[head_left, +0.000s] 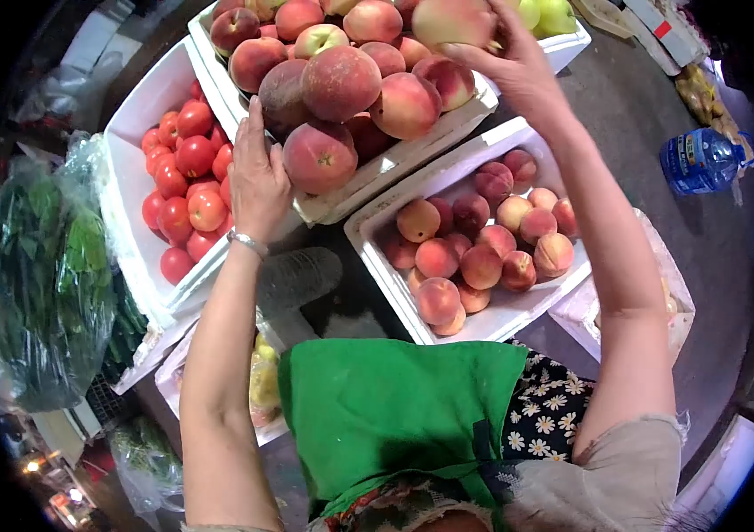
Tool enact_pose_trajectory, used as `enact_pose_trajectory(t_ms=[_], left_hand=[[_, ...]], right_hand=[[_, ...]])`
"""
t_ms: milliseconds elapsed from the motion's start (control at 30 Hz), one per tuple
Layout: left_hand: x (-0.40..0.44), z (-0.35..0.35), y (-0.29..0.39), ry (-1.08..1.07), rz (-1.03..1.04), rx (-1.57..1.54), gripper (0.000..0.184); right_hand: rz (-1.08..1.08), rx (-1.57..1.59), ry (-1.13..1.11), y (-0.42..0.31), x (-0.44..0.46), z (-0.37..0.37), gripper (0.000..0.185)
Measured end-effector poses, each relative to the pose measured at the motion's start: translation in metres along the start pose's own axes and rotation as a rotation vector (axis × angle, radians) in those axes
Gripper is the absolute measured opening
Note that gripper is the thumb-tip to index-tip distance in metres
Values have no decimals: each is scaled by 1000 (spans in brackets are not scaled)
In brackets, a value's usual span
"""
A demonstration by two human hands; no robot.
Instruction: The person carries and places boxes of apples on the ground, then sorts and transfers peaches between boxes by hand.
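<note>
At the top, my right hand [510, 66] is wrapped round a large peach [452, 22], which is slightly blurred. My left hand [259, 173] rests with its fingers stretched out at the left edge of the upper white foam box [394, 168], beside the piled peaches [341, 82] and close to a peach at the front corner [320, 157]. Nothing shows in its grip. Below that box, a second white foam box [377, 284] holds several smaller peaches [480, 266].
Tomatoes [193, 155] fill part of a white box [124, 186] on the left. Bagged green vegetables [44, 275] lie farther left. A blue-labelled water bottle [703, 160] is on the floor at right. Green fruit [556, 16] shows at the top.
</note>
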State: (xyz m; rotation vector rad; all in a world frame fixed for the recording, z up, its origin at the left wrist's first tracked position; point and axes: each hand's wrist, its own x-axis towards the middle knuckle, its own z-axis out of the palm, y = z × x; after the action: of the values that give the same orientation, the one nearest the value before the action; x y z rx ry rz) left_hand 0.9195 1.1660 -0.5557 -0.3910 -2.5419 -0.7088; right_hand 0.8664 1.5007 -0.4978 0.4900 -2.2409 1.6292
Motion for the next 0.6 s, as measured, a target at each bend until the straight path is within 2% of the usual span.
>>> enact_pose_trajectory(t_ms=[33,100,133,200,300,367,433,500,533,567,600], left_hand=[[0,0,0,-2,-8,-14,66],[1,-2,1,-7,-12,-29,66],[1,-3,2,-14,-27,-41,66],[0,0,1,-21,-51,-57,65],[1,2,-2,42,50,24,65],[1,1,-1,31,29,-14,65],[1,-1,0,10,13,-34,64],[0,7,-12,52,99,44,61],[-1,5,-10,4,33,11,60],[-2,9,-14,22,54,-1,61],[-5,7,-13,-14,4,-41,62]], right_hand=[[-37,-119,47,-2,4,10,74],[-80,-293,5,17,5,26,75],[115,-21,-46,19,-1,25,70],[103,-22,-59,23,0,22,71],[68,35,-84,33,4,18,71],[149,164,-46,32,2,16,71],[198,150,-19,44,-1,1,64],[182,35,-93,55,-15,-33,53],[302,-78,-194,48,-27,-51,41],[453,-162,-344,42,-44,-68,43],[511,-367,-463,45,-64,-81,45]])
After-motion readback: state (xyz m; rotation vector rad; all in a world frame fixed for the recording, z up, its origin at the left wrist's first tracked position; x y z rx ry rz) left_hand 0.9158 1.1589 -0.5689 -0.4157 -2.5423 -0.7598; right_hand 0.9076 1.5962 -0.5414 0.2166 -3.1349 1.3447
